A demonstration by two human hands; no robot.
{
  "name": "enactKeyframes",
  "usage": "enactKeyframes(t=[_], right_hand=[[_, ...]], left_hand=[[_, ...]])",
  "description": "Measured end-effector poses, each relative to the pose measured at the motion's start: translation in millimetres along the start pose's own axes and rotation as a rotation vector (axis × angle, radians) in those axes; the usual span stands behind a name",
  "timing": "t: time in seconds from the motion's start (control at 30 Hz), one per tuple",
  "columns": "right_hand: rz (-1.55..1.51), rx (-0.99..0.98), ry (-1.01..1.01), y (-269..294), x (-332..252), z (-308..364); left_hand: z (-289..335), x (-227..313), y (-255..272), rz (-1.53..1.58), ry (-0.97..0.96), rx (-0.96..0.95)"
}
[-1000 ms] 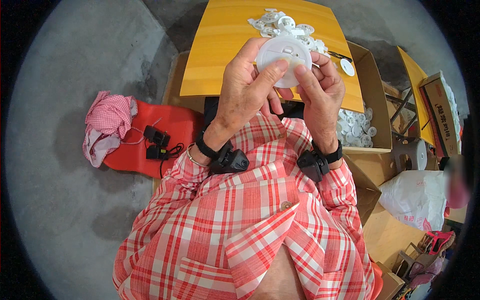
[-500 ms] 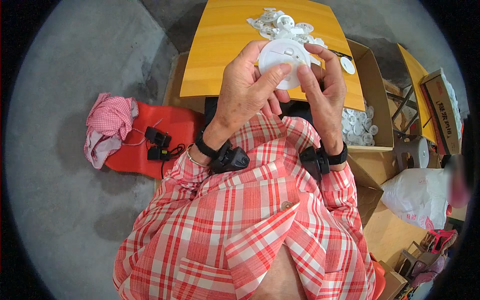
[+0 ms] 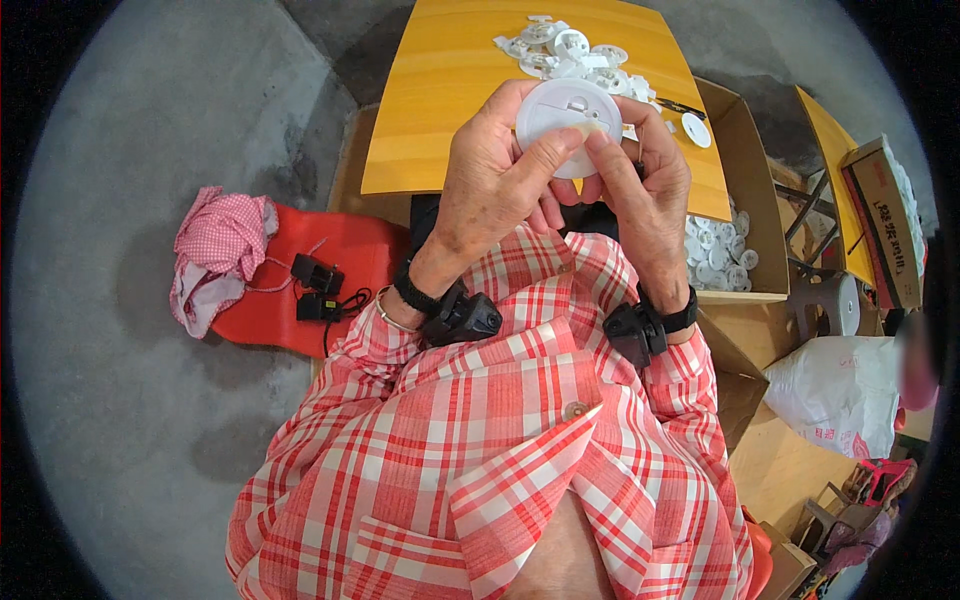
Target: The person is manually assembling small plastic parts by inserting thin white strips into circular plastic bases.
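Observation:
Both my hands hold one round white plastic disc (image 3: 545,105) above the near edge of the yellow table (image 3: 440,120). My left hand (image 3: 490,165) grips its left side, thumb across the front face. The thumb and fingers of my right hand (image 3: 645,165) close on its right side, and that thumb presses on the face next to the left thumb. A slot and small raised details show near the disc's centre. Its back and the fingertips behind it are hidden. Beyond lies a pile of white plastic parts (image 3: 570,45), with a single white disc (image 3: 695,130) at the right.
An open cardboard box (image 3: 765,200) right of the table holds many small white round parts (image 3: 715,250). A red chair (image 3: 265,310) at the left bears a pink checked cloth (image 3: 220,235) and black adapters (image 3: 318,290). A white plastic bag (image 3: 835,395) stands at the right.
My right hand has shifted slightly left, its index finger dropping from the disc's upper rim to behind its right side. The right thumb now meets the left thumb on the face.

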State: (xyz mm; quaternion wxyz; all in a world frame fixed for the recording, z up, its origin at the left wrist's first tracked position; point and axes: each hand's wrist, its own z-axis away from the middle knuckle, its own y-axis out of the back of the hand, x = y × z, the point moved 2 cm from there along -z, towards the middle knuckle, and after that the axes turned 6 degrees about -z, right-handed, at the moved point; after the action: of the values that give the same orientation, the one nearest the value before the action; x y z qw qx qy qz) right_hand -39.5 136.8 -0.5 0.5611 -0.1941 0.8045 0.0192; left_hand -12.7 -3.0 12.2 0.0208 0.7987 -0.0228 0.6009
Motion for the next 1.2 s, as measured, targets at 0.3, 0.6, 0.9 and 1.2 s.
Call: enactKeyframes(t=[0.3, 0.6, 0.9, 1.2], right_hand=[[0.136, 0.033, 0.066, -3, 6, -6], [-0.093, -0.061, -0.183, 6, 5, -1], [0.101, -0.059, 0.042, -5, 5, 8], [0.052, -0.050, 0.020, -2, 7, 1]], left_hand=[[-6, -8, 1, 0.043, 0.023, 0.042], [-6, -10, 4, -0.016, 0.059, 0.048], [-1, 2, 1, -0.092, -0.034, 0.145], [-6, -9, 3, -0.092, -0.017, 0.082]])
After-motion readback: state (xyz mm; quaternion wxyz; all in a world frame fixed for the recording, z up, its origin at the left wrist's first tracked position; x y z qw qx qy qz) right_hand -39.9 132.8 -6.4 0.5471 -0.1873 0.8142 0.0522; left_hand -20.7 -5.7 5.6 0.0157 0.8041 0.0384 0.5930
